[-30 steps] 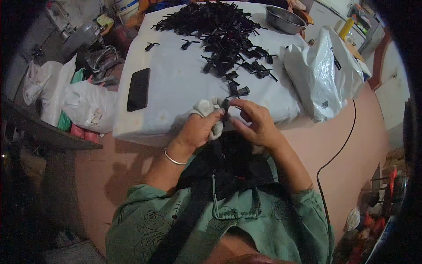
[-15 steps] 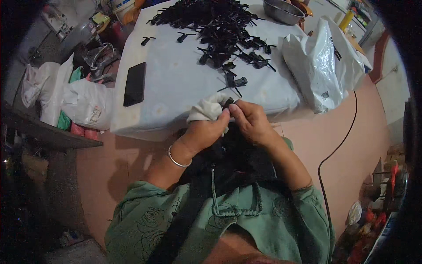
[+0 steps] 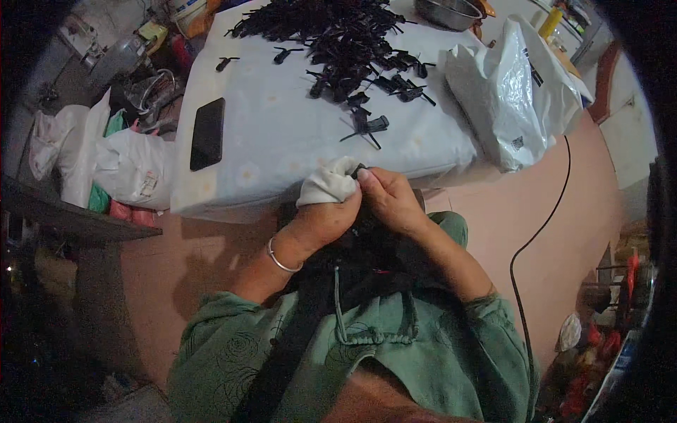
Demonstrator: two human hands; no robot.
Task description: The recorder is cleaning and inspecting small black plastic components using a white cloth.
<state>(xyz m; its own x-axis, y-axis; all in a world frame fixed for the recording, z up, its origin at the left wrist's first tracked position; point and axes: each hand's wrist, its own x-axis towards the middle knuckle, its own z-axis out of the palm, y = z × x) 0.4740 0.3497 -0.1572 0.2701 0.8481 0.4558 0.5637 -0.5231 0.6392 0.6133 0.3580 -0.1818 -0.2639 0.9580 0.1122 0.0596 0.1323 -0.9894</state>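
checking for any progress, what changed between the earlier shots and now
Both hands drew back from the table edge toward the lap. The left hand keeps the white cloth; the right hand keeps pinching a small black part against it. Nothing was picked up or let go. The phone, black pile and plastic bag stayed put.

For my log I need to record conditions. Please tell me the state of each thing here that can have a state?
Left hand: closed on white cloth.
Right hand: pinching a small black part.
Phone: screen dark, flat on table.
Plastic bag: upright, crumpled.
Black parts: piled loose.
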